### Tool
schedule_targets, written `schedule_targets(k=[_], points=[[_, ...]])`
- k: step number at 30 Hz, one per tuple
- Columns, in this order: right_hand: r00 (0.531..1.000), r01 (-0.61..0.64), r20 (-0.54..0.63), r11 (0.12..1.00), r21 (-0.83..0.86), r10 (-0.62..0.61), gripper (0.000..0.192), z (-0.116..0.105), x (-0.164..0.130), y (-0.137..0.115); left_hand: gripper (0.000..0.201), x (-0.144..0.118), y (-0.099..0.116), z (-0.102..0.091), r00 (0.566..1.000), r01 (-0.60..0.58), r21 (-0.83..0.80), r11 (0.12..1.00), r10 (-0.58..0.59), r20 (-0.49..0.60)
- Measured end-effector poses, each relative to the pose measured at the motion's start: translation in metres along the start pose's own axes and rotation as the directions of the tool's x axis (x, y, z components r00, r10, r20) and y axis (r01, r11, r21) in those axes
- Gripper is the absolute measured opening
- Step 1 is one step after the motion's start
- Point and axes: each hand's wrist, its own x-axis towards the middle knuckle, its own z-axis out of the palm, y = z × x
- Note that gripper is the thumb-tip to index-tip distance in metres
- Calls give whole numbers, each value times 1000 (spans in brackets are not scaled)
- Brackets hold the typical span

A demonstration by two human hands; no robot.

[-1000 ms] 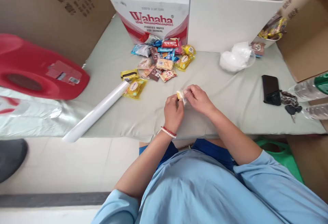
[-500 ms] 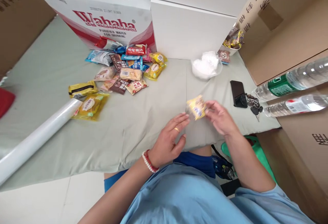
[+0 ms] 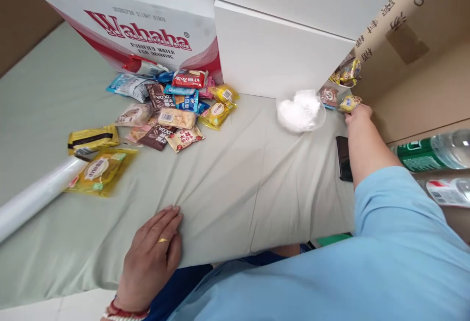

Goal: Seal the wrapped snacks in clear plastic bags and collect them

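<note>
My right hand (image 3: 359, 115) reaches to the far right of the table and grips a small yellow snack packet (image 3: 350, 103). Just behind that packet stands a white bowl (image 3: 344, 84) filled with yellow-wrapped snacks (image 3: 348, 71). A brown snack packet (image 3: 328, 97) lies beside the bowl, left of my right hand. My left hand (image 3: 152, 257) rests flat on the green-grey cloth (image 3: 220, 189) near the front edge, its fingers stretched out and nothing in them. To the left of the right hand sits a clear plastic bowl (image 3: 301, 127) holding white tissue-like material (image 3: 301, 108).
A pile of mixed snack packets (image 3: 179, 101) lies before the Wahaha carton (image 3: 147, 32). Left of it are larger yellow packets (image 3: 103, 169) and a plastic film roll (image 3: 40, 198). A phone (image 3: 344, 159) and water bottles (image 3: 433, 149) are on the right, by a cardboard box (image 3: 433, 86).
My right hand has carried the yellow packet from the table's middle to the far right, near the bowl of snacks. My left hand has moved left and down onto the cloth.
</note>
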Motion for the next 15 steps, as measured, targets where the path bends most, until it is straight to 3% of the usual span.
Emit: schedule_targets(k=[4,10,13,15], points=[[977,-212,-59,954,-214,204,41,8,19,-5,48,1,2,1,1000,-2,19,1000,2,-1],[973,-207,-194,837,-507,124,30,-4,9,-30,55,-1,2,1,1000,13,28,1000,-13,-24],[970,-116,-240,809,-577,-32,36,5,-17,-44,55,-1,3,3,999,20,7,1000,-20,-36],[975,162,-26,781,-603,-223,39,11,-44,-56,53,-1,3,3,999,19,-4,1000,-19,-46]])
